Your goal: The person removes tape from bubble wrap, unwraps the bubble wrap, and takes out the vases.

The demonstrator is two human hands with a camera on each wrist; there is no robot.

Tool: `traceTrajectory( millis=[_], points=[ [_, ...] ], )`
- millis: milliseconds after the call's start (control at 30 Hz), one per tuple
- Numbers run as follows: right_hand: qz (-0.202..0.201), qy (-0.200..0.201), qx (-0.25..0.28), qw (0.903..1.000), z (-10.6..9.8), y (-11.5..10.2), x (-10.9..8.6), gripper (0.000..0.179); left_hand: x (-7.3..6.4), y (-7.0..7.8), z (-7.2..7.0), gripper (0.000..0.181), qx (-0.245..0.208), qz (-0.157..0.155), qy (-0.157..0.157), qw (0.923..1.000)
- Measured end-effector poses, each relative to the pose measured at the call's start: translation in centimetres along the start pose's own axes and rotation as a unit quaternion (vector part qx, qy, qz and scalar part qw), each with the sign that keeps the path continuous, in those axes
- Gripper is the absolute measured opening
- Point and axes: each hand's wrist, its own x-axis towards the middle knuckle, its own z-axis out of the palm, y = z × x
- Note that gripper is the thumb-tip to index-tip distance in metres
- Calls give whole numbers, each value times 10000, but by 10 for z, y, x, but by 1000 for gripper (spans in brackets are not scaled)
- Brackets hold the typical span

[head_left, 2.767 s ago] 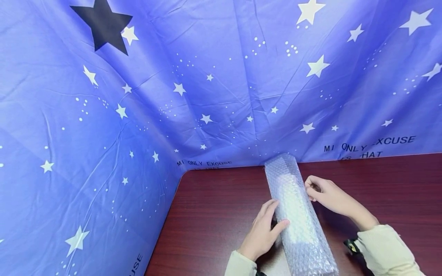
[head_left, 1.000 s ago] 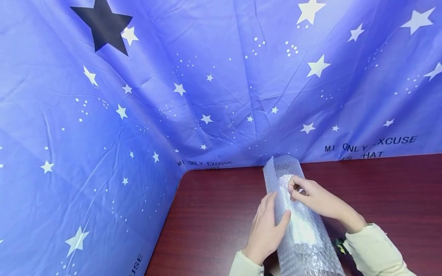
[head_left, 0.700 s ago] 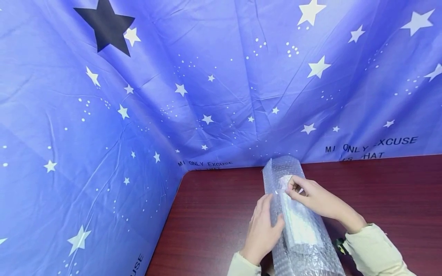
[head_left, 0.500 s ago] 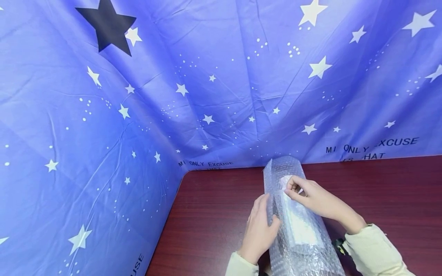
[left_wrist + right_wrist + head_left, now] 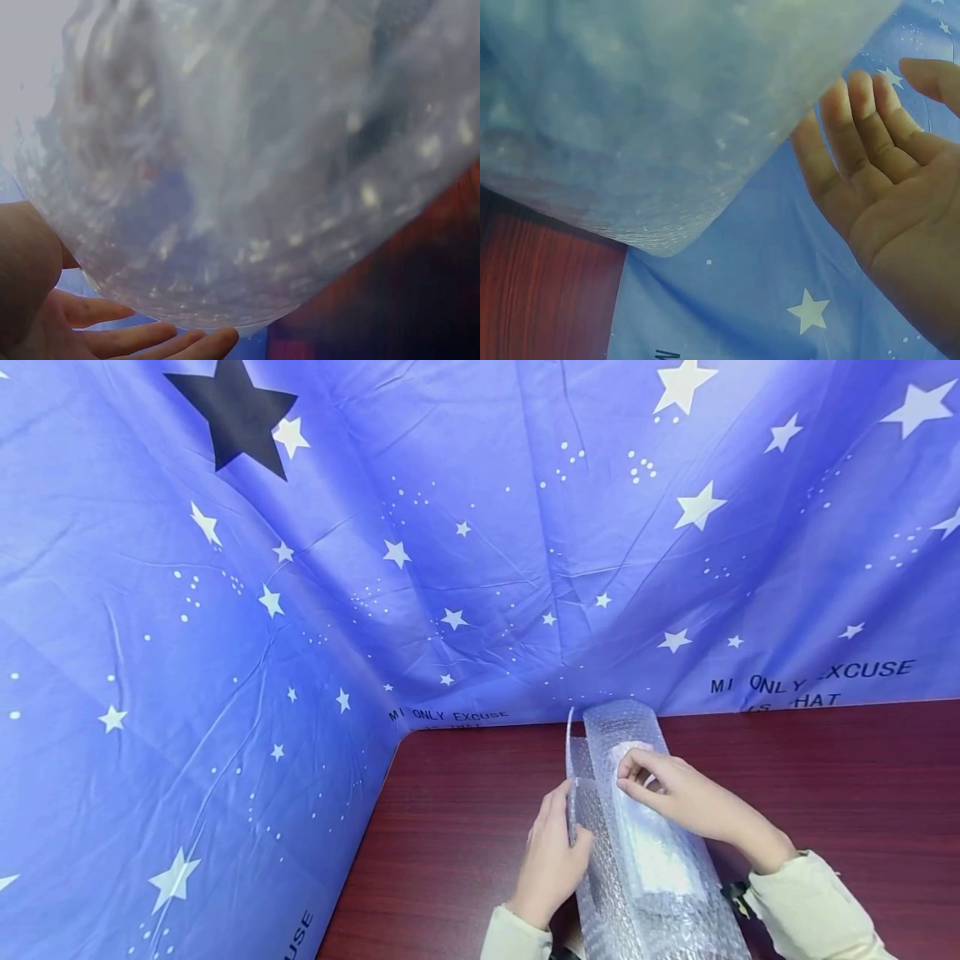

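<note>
A long roll of clear bubble wrap (image 5: 690, 910) lies on the table in the head view, with a pale, elongated shape (image 5: 660, 852) showing along it; its kind is unclear. My left hand (image 5: 551, 860) holds a loose flap (image 5: 596, 852) of the wrap on the left side, thumb on the inner face and fingers outside. Over the roll's upper part, my right hand (image 5: 671, 789) bends its fingers loosely at the surface. The right wrist view shows those fingers (image 5: 862, 135) beside the wrap (image 5: 630, 135), the thumb apart. In the left wrist view, wrap (image 5: 225, 165) hides much.
The dark red wood-grain table (image 5: 450, 810) extends to both sides. A blue cloth with white stars (image 5: 480, 568) hangs behind and along the left, right at the table's edge. The roll's far end reaches that cloth.
My right hand has moved from the roll's right side onto its top. My left hand has shifted left with the flap, which has come away from the roll and now stands up.
</note>
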Motion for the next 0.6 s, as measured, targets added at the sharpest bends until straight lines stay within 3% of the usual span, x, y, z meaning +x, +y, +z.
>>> traceTrajectory(
  millis=[200,367,500,600],
  points=[
    [-24,-213,-186,9996,3,-1,-2,7,1,-5,-5,60,-293,-68,-39,9995],
    [-248,-87,-615,9978,5,-4,-5,9,2,-12,-8,59,-634,-43,18,9980],
    [-355,-11,-1065,9937,7,-4,-9,14,3,-18,-9,58,-670,-35,102,9977],
    [-450,-75,-1257,9910,9,-3,-13,5,3,-23,-10,58,-661,-35,114,9977]
  ],
)
